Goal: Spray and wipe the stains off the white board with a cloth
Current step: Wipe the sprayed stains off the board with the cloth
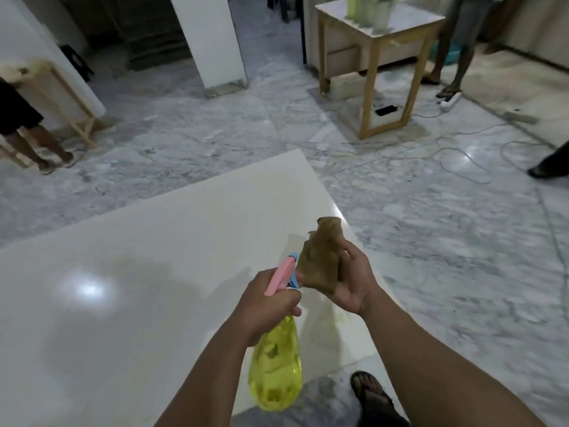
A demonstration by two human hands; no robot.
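While the left hand (266, 298) grips a translucent yellow spray bottle (275, 366) by its pink-and-blue trigger head, the right hand (349, 277) clutches a crumpled brown cloth (323, 255) just beside the nozzle. Beneath both lies the glossy white board (129, 288), faintly yellow-stained under the hands. Beyond, veined marble floor (431, 229), loose cables (446, 152) and a wooden table (374, 41).

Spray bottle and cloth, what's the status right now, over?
Left hand gripping yellow spray bottle, nozzle at cloth. Right hand holding brown cloth above white board. Faint yellowish stain near board edge. Nothing in the way.
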